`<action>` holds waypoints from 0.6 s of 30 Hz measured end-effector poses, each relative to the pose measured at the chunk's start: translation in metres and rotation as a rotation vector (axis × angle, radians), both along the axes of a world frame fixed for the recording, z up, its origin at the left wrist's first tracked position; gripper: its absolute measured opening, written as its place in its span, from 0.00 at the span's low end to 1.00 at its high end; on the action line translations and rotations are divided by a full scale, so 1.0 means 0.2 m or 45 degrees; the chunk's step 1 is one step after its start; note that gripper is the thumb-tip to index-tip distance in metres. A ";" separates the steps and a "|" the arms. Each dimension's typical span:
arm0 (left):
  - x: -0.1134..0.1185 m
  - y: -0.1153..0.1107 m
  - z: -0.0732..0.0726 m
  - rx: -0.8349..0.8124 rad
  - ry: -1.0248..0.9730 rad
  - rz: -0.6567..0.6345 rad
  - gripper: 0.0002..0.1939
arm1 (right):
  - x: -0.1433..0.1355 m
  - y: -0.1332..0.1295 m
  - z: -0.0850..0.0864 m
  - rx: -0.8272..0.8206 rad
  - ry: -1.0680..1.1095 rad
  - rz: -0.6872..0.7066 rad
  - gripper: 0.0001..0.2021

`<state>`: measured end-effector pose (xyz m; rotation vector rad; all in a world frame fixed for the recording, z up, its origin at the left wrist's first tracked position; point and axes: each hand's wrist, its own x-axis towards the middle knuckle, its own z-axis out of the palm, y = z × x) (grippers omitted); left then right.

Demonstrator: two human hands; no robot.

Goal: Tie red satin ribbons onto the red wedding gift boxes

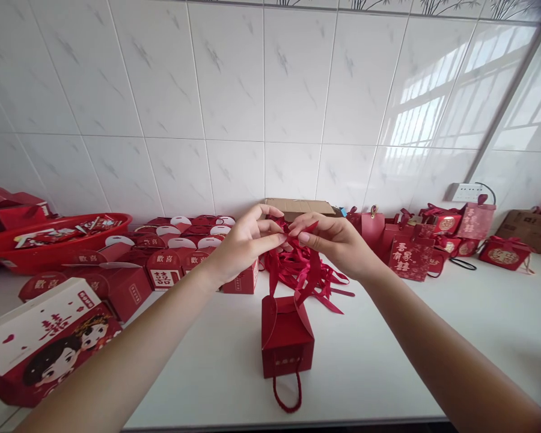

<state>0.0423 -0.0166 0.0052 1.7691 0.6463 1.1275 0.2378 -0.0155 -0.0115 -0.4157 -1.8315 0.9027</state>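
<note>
- My left hand (246, 240) is pinching a red ribbon (275, 267) between thumb and fingers, the tips drawn close together.
- My right hand (331, 237) is pinching the same ribbon just beside the left, thumb against fingers, with a short red end poking out.
- The ribbon is running down from both hands to the top of the small box (287, 346), which is standing upright on the tabletop (207, 373) below them.
- Behind the box, a loose pile of ribbons (304, 273) is lying tangled; my fingers are partly hiding it, and I cannot tell how the ribbon is crossing between them.
- A brown carton (302, 207) is resting against the tiles (293, 90) beyond my hands.
- To my left, rows of red boxes (162, 270), a cartoon box (54, 343) and a plastic basin (13, 249) of packets are crowding the surface.
- To my right, red boxes with bows (410, 258) are standing near a power strip (470, 192).
- The box is showing smooth card, curved top flaps and faint gold lettering; its twisted cord handle (291, 409) is looping toward me.
- The ribbon is looking thin and satiny, the tiles glossy, the tabletop pale.
</note>
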 end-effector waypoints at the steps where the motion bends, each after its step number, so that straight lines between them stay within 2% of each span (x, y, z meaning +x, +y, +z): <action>1: 0.00 0.01 0.00 -0.060 -0.044 -0.033 0.14 | 0.01 0.00 0.00 0.053 -0.044 -0.024 0.05; 3: -0.01 0.01 -0.01 -0.170 -0.115 -0.069 0.14 | 0.02 0.00 0.00 0.252 -0.157 -0.127 0.08; 7: 0.00 0.02 -0.01 -0.311 -0.202 -0.096 0.12 | 0.03 0.00 -0.02 0.777 -0.352 -0.396 0.15; 9: 0.00 0.02 -0.01 -0.324 -0.224 -0.118 0.10 | 0.03 0.01 -0.04 0.904 -0.382 -0.468 0.17; 12: 0.00 0.03 -0.03 -0.288 -0.236 -0.135 0.10 | 0.02 0.01 -0.06 0.937 -0.359 -0.531 0.18; 14: 0.00 0.02 -0.04 -0.172 -0.192 -0.072 0.13 | 0.01 0.00 -0.08 0.882 -0.290 -0.525 0.18; 15: 0.00 0.01 -0.05 -0.059 -0.131 0.009 0.15 | 0.00 0.00 -0.10 0.839 -0.240 -0.513 0.17; 18: 0.00 -0.03 -0.07 0.476 0.108 0.405 0.19 | -0.02 -0.03 -0.14 0.664 -0.053 -0.532 0.15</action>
